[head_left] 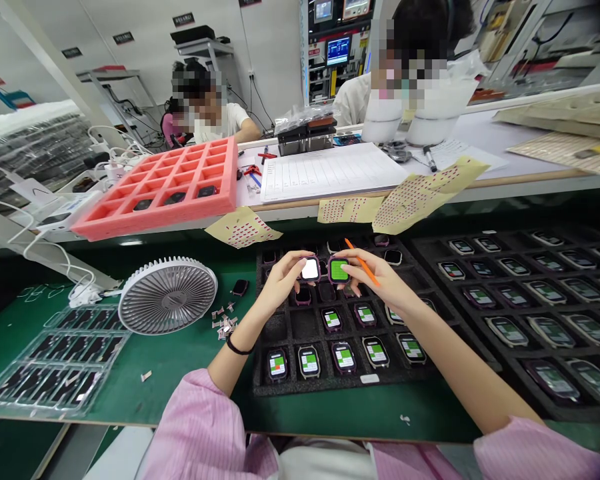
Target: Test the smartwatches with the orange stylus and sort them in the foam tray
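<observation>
My left hand (280,283) grips a purple-framed smartwatch (310,269) with a glowing white screen by its edges. Right beside it sits a purple-framed smartwatch (339,270) with a green screen, under the fingertips of my right hand (380,280). That hand also holds a thin orange stick (363,263) between its fingers. Both watches are over a black foam tray (275,327) with several more watches in its slots. The fingers hide part of the tray's upper rows.
A larger black foam tray (430,250) of watches lies to the right. To the left are a white desk fan (167,295), a clear plastic tray (55,363), and a pink foam tray (155,190) on the shelf. Sticker sheets hang over the shelf edge. Co-workers sit opposite.
</observation>
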### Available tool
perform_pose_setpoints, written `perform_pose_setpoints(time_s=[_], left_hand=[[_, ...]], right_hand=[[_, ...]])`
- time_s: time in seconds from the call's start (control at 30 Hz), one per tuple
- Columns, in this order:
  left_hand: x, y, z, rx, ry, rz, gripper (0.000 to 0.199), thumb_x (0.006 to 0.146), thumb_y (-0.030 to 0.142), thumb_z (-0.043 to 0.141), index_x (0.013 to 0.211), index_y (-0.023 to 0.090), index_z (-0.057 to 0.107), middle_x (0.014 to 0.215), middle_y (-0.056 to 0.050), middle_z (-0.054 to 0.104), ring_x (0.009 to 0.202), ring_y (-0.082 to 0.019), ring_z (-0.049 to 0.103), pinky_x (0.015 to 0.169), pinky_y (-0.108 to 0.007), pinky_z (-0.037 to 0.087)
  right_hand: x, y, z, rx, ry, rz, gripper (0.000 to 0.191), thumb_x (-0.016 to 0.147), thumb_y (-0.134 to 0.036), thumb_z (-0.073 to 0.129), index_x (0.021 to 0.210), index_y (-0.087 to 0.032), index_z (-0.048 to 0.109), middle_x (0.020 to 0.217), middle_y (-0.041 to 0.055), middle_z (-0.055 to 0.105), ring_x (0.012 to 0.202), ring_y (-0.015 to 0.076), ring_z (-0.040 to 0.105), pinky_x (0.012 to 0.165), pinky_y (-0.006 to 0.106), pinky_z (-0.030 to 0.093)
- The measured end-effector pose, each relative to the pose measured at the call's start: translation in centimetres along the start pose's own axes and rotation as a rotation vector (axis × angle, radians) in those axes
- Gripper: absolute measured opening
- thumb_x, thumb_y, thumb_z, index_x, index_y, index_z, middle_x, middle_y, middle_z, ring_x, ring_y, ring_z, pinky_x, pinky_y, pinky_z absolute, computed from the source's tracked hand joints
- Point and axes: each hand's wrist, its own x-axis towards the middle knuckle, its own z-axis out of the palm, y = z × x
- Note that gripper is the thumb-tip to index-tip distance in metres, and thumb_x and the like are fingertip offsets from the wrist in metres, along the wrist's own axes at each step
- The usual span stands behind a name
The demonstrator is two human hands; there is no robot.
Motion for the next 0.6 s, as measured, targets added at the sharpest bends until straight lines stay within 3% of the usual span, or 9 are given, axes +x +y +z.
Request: perform_pose_setpoints(time_s=[0.17, 0.4, 0.6], left_hand=[[0.1, -0.1, -0.1, -0.005, 0.0, -0.008, 0.034, 0.089, 0.042, 0.053, 0.112, 0.019, 0.062, 0.084, -0.004, 0.063, 0.065, -0.011, 0.062, 0.044, -0.016, 0.044], [-0.1, -0.1, 0.0, -0.013, -0.085, 0.0, 0.047, 0.082, 0.032, 0.064, 0.125, 0.019, 0.052, 0.115, -0.01, 0.062, 0.081, -0.015, 0.066, 0.047, -0.016, 0.044], [-0.2, 0.1, 0.0, 0.007, -0.058, -0.007, 0.048, 0.078, 0.028, 0.069, 0.122, 0.019, 0.053, 0.117, -0.011, 0.061, 0.08, -0.016, 0.067, 0.047, -0.015, 0.043]], right_hand=[[-0.1, -0.1, 0.1, 0.023, 0.003, -0.019, 0.033, 0.083, -0.044, 0.063, 0.106, -0.02, 0.062, 0.087, 0.005, 0.065, 0.062, 0.0173, 0.068, 0.04, 0.023, 0.044], [-0.4, -1.0, 0.1, 0.02, 0.002, -0.009, 0.029, 0.084, -0.04, 0.063, 0.105, -0.02, 0.063, 0.088, 0.005, 0.066, 0.063, 0.0161, 0.067, 0.042, 0.024, 0.044], [-0.3, -0.8, 0.1, 0.01, 0.01, -0.012, 0.029, 0.084, -0.041, 0.063, 0.104, -0.02, 0.063, 0.088, 0.0051, 0.066, 0.063, 0.0168, 0.067, 0.041, 0.024, 0.044]])
